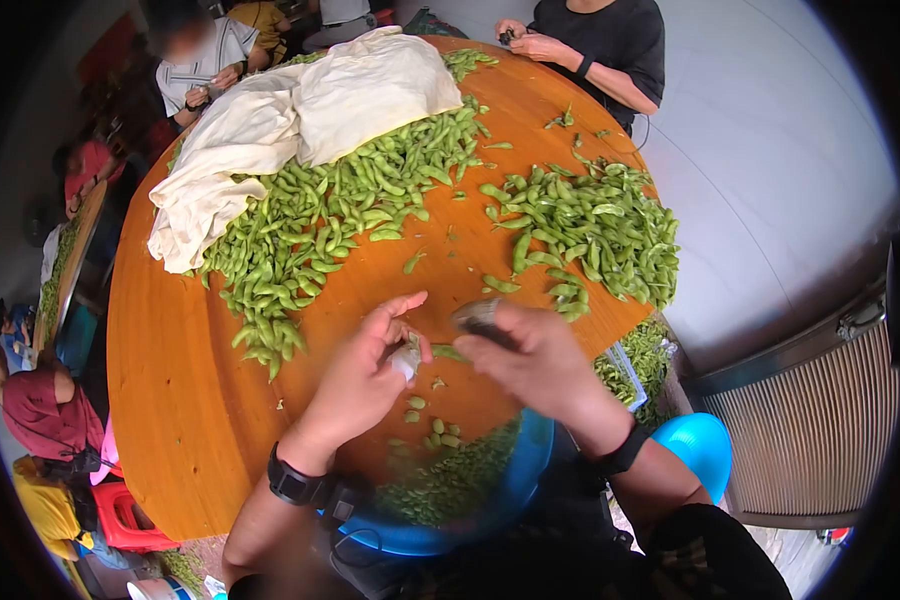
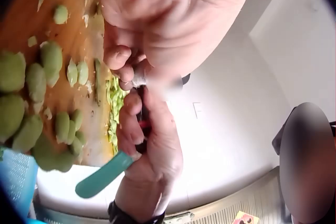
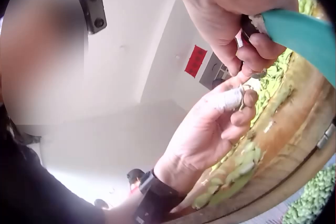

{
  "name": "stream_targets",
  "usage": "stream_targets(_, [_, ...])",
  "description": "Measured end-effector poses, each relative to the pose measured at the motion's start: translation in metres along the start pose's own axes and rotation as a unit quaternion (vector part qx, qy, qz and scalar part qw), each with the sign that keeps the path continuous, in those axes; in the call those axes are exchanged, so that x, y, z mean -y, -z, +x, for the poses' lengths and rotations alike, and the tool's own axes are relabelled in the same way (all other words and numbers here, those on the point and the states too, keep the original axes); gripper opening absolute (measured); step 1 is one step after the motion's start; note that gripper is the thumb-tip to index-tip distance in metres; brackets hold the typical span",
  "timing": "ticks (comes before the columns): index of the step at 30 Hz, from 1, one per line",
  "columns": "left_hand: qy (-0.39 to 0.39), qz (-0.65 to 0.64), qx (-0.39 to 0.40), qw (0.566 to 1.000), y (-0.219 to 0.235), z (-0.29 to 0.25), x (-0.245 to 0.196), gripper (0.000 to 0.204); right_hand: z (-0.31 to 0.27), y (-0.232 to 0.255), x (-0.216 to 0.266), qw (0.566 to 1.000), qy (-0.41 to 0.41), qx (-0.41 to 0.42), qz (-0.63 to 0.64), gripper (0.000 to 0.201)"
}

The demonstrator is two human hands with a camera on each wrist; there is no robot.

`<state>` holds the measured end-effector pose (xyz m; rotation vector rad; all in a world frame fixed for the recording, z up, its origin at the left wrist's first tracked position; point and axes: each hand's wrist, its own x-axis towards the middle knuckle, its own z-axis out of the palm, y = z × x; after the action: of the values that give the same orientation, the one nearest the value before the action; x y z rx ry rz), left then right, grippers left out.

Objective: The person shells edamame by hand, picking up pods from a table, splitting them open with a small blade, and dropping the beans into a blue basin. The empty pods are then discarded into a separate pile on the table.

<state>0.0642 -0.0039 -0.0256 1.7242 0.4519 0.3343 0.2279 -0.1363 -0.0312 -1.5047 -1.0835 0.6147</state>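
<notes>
My left hand point(image 1: 360, 375), its thumb wrapped in white tape point(image 3: 231, 99), is raised over the round wooden table point(image 1: 370, 310). Its fingers bend toward the taped thumb; I cannot tell what is between them. My right hand point(image 1: 540, 360) grips a teal-handled tool point(image 2: 105, 174), whose working end is hidden among the fingers. Both hands meet at the fingertips in the wrist views. A green pod point(image 1: 450, 352) shows between the hands in the head view. Shelled beans point(image 1: 440, 435) lie below them near the table edge.
A blue basin point(image 1: 545, 440) holding beans sits against the table edge at my lap. Green pods are heaped at left point(image 1: 310, 220) and right point(image 1: 600, 225), the left heap partly under cream cloth point(image 1: 370, 95). People sit and stand around the far side. A blue stool point(image 1: 695, 450) is at right.
</notes>
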Motion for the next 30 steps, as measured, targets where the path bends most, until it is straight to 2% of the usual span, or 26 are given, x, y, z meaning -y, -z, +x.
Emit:
stream_targets(1, [-0.039,0.011,0.003,0.999,-0.003,-0.001,0.002,0.052,0.000,-0.008,-0.002,0.999,0.045,0.028,-0.004,0.016])
stream_targets(2, [-0.040,0.013,0.006,0.999,-0.006,-0.002,0.000,0.052,0.000,-0.012,0.005,0.997,0.063,0.028,-0.040,0.013])
stream_targets(3, [-0.022,0.027,0.009,0.999,-0.008,-0.004,-0.001,0.054,0.001,-0.015,0.007,0.997,0.064,0.025,-0.039,0.013])
stream_targets(5, [-0.003,0.042,0.011,0.999,-0.011,-0.006,-0.004,0.056,0.003,-0.021,0.010,0.996,0.006,0.024,-0.085,0.011])
stream_targets(7, [-0.011,0.038,0.027,0.999,-0.009,-0.009,-0.005,0.059,0.005,-0.023,0.006,0.999,0.018,0.004,-0.035,0.013])
stream_targets(8, [-0.012,0.043,0.022,0.999,-0.008,-0.010,-0.007,0.059,0.006,-0.017,0.007,0.996,0.041,-0.012,-0.080,0.013])
stream_targets(9, [-0.032,0.110,0.011,0.993,-0.009,-0.011,-0.010,0.058,0.008,-0.011,0.009,0.990,0.063,-0.029,-0.125,0.013])
stream_targets(10, [-0.052,0.176,0.001,0.983,-0.009,-0.012,-0.011,0.058,0.011,-0.001,0.016,0.992,0.032,-0.031,-0.121,0.012])
stream_targets(11, [-0.055,0.179,-0.002,0.982,-0.008,-0.014,-0.013,0.058,0.016,0.009,0.010,0.984,0.059,-0.053,-0.156,0.011])
stream_targets(13, [-0.090,0.335,-0.044,0.937,-0.006,-0.017,-0.017,0.050,0.024,0.027,-0.011,0.974,0.068,-0.064,-0.204,0.017])
stream_targets(14, [-0.090,0.420,-0.063,0.901,-0.008,-0.020,-0.027,0.037,0.023,0.027,-0.010,0.974,0.073,-0.063,-0.203,0.017])
stream_targets(15, [-0.090,0.423,-0.068,0.899,-0.006,-0.021,-0.031,0.037,0.019,0.025,-0.006,0.957,0.093,-0.055,-0.269,0.019])
stream_targets(16, [-0.104,0.505,-0.080,0.853,0.000,-0.023,-0.034,0.034,0.014,0.023,-0.004,0.935,0.114,-0.049,-0.333,0.021])
stream_targets(17, [-0.117,0.584,-0.091,0.798,0.007,-0.023,-0.037,0.031,0.010,0.017,-0.006,0.932,0.170,-0.015,-0.319,0.025])
stream_targets(19, [-0.110,0.626,-0.149,0.758,0.032,-0.014,-0.030,0.026,0.000,0.006,0.001,0.924,0.158,0.104,-0.334,0.021])
stream_targets(21, [-0.113,0.632,-0.189,0.743,0.060,0.000,-0.015,0.013,-0.004,0.004,0.001,0.923,0.153,0.115,-0.334,0.020])
stream_targets(24, [-0.092,0.656,-0.170,0.730,0.088,0.014,0.004,0.011,0.002,0.015,-0.002,0.920,0.140,0.112,-0.347,0.018])
stream_targets(27, [-0.092,0.661,-0.173,0.724,0.092,0.021,0.003,0.022,0.005,0.029,-0.004,0.930,0.116,0.096,-0.336,0.017])
stream_targets(28, [-0.093,0.661,-0.173,0.724,0.092,0.022,0.002,0.022,0.004,0.031,-0.003,0.937,0.104,0.091,-0.320,0.018])
stream_targets(30, [-0.095,0.627,-0.158,0.757,0.092,0.022,-0.004,0.018,0.005,0.032,-0.001,0.944,0.091,0.087,-0.304,0.019])
